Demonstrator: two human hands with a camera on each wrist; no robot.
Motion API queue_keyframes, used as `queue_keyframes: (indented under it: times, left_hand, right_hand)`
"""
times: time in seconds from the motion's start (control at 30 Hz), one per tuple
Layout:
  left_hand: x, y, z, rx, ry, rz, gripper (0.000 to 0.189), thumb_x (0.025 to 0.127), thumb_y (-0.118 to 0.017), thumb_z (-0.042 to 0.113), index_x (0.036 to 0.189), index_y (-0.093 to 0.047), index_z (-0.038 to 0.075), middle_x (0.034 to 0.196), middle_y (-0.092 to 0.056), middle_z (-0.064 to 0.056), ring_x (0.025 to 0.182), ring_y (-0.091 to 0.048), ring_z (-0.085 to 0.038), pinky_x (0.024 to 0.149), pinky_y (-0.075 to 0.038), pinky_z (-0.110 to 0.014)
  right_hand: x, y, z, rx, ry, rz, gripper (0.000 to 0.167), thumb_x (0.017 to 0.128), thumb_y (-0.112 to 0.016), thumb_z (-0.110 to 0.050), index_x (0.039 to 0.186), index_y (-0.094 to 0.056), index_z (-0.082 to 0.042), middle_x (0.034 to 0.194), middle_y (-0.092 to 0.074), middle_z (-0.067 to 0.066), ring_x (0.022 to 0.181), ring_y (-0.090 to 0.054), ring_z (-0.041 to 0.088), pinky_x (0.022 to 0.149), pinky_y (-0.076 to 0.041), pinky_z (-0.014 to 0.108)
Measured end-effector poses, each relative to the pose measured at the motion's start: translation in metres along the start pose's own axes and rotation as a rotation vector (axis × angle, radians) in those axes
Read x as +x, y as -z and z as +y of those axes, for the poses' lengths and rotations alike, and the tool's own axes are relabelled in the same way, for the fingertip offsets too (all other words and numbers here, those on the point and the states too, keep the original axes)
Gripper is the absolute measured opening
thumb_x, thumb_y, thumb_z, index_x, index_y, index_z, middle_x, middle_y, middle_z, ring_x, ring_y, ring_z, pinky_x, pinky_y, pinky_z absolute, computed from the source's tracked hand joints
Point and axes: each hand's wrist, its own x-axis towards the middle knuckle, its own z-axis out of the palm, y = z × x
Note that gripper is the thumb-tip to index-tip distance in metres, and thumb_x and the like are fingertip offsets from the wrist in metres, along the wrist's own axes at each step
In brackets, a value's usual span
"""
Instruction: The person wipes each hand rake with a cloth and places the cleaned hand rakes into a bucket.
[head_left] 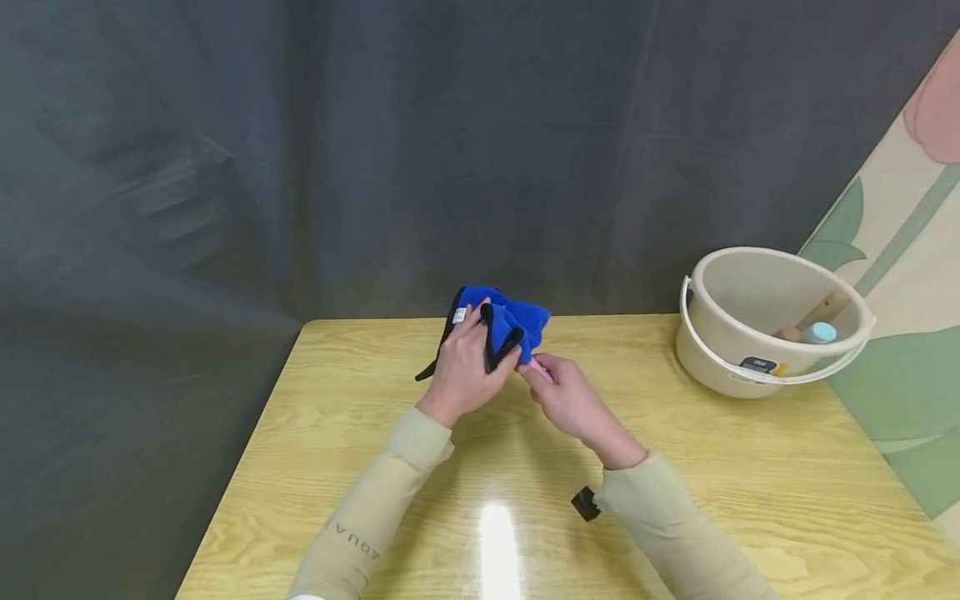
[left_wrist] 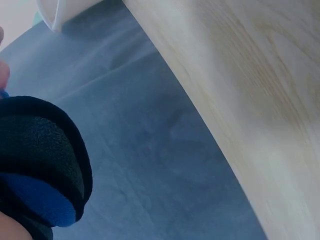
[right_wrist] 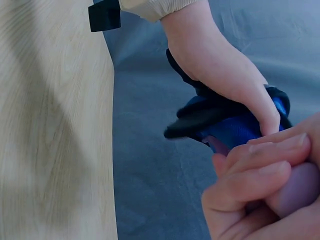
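A blue cloth with black edging (head_left: 528, 321) is bunched above the table, a small white tag on its left side. My left hand (head_left: 461, 367) grips it, fingers spread over the folds. Just to the right, my right hand (head_left: 570, 400) holds a pink handle (head_left: 540, 369), whose far part goes into the cloth and is hidden. In the right wrist view the handle's rounded end (right_wrist: 297, 187) shows between curled fingers. The left wrist view catches the cloth's dark folds (left_wrist: 40, 145) at its left edge. What the cloth covers cannot be seen.
On the right back of the wooden table (head_left: 337, 467) stands a beige bucket (head_left: 701, 350) with its white handle lowered in front. Inside are a wooden piece (head_left: 821, 310) and a light-blue-topped item (head_left: 819, 332). A dark grey curtain (head_left: 480, 150) hangs behind the table.
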Motion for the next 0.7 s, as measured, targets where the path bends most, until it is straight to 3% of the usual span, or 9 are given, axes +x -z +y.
queue_keyframes:
  times: [0.2, 0.43, 0.57, 0.7]
  left_hand:
    - [-0.003, 0.001, 0.010, -0.065, -0.042, 0.023, 0.035, 0.092, -0.073, 0.030, 0.109, -0.066, 0.000, 0.109, -0.071, -0.015, 0.106, -0.068, -0.027, 0.110, -0.041, -0.040]
    - [-0.005, 0.001, 0.013, -0.118, -0.095, 0.043, 0.040, 0.088, -0.079, 0.022, 0.116, -0.064, -0.004, 0.113, -0.070, -0.020, 0.113, -0.066, -0.030, 0.114, -0.036, -0.044]
    - [-0.003, 0.002, 0.004, -0.099, -0.069, 0.011, 0.045, 0.090, -0.079, 0.019, 0.123, -0.061, -0.007, 0.128, -0.065, -0.024, 0.126, -0.058, -0.033, 0.115, -0.034, -0.041]
    - [-0.003, 0.005, -0.009, 0.009, -0.055, -0.022, 0.059, 0.088, -0.081, 0.013, 0.136, -0.054, -0.008, 0.139, -0.058, -0.022, 0.130, -0.055, -0.034, 0.113, -0.037, -0.037]
  right_hand:
    - [0.003, -0.002, -0.001, 0.005, 0.010, 0.016, 0.027, 0.106, -0.046, -0.017, 0.081, -0.047, -0.007, 0.060, -0.039, -0.001, 0.049, -0.030, 0.013, 0.045, -0.026, 0.027]
    - [0.005, -0.002, 0.002, -0.008, 0.054, 0.038, 0.027, 0.105, -0.046, -0.014, 0.078, -0.044, -0.010, 0.060, -0.039, -0.002, 0.048, -0.031, 0.010, 0.044, -0.027, 0.026]
    - [0.004, -0.001, 0.001, -0.025, 0.061, 0.035, 0.028, 0.108, -0.047, -0.023, 0.087, -0.052, -0.006, 0.061, -0.042, -0.001, 0.048, -0.034, 0.012, 0.043, -0.029, 0.027]
    - [0.002, -0.001, 0.002, -0.043, 0.023, 0.027, 0.029, 0.109, -0.049, -0.027, 0.108, -0.062, -0.001, 0.066, -0.049, 0.003, 0.049, -0.037, 0.013, 0.043, -0.031, 0.027]
